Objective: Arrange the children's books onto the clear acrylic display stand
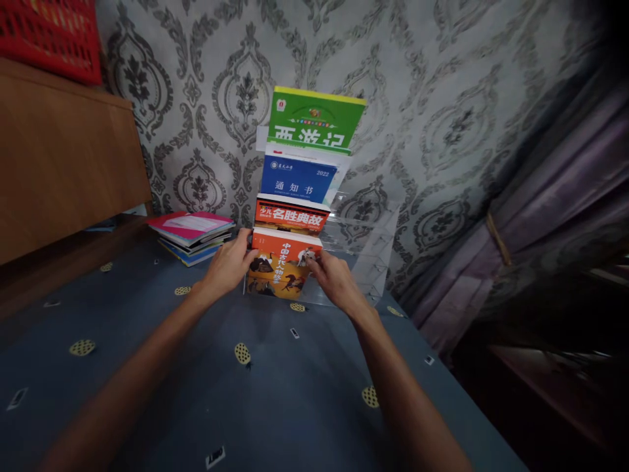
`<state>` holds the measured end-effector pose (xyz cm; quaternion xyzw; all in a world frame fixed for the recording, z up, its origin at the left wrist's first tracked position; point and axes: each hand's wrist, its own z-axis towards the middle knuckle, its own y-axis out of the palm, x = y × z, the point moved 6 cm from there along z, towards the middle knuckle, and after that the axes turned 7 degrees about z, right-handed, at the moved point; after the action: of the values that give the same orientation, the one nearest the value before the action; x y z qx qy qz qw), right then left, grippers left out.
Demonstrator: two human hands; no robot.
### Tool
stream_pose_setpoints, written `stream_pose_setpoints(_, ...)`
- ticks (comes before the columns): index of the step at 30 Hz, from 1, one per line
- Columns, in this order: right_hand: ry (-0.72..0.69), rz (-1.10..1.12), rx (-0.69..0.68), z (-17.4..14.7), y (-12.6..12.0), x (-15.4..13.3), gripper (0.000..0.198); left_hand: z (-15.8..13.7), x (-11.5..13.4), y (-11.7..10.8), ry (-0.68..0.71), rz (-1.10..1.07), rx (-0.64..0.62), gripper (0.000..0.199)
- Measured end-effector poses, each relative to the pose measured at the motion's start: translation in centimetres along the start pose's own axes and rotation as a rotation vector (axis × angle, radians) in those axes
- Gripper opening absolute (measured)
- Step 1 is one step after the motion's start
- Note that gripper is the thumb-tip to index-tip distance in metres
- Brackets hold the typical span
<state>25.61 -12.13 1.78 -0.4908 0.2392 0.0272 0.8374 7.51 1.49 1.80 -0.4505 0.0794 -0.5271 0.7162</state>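
An orange book (pixel 280 265) with dark figures on its cover stands in the front tier of a clear stepped rack (pixel 371 262). My left hand (pixel 233 259) grips its left edge, thumb on the cover. On the opposite edge, my right hand (pixel 334 275) holds it with the thumb in front; the fingers behind are partly hidden. Rising in the tiers behind are a red book (pixel 292 215), a blue booklet (pixel 297 180) marked 2022, and a tall green book (pixel 317 118) at the back. The rack's right part shows bare, see-through steps.
Left of the rack lies a stack of books and booklets (pixel 191 229), pink on top. A wooden cabinet (pixel 69 157) with a red basket (pixel 49 39) stands at the left. Patterned wallpaper rises behind, and a tied curtain (pixel 472 295) hangs right. Blue printed cloth (pixel 187 393) covers the surface.
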Motion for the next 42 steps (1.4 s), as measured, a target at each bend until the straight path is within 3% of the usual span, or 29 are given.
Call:
stream_pose_setpoints(14, 0.127, -0.08, -0.019, -0.2, 0.1, -1.2, 0.039, 0.0, 0.9, -0.6, 0.033, 0.003, 0.022, 0.018)
stream_pose_setpoints(25, 0.024, 0.045, 0.034, -0.2, -0.1, -0.1, 0.015, 0.0, 0.2, -0.2, 0.031, -0.068, 0.027, 0.027)
stream_pose_setpoints(37, 0.019, 0.164, 0.042, 0.1, 0.0, 0.6, 0.01, 0.1, -0.1, -0.1, 0.02, -0.091, 0.045, 0.032)
stream_pose_setpoints(42, 0.017, 0.212, 0.017, 0.1, 0.0, 0.9, 0.014, 0.4, -0.4, -0.2, 0.024, -0.109, -0.007, 0.029)
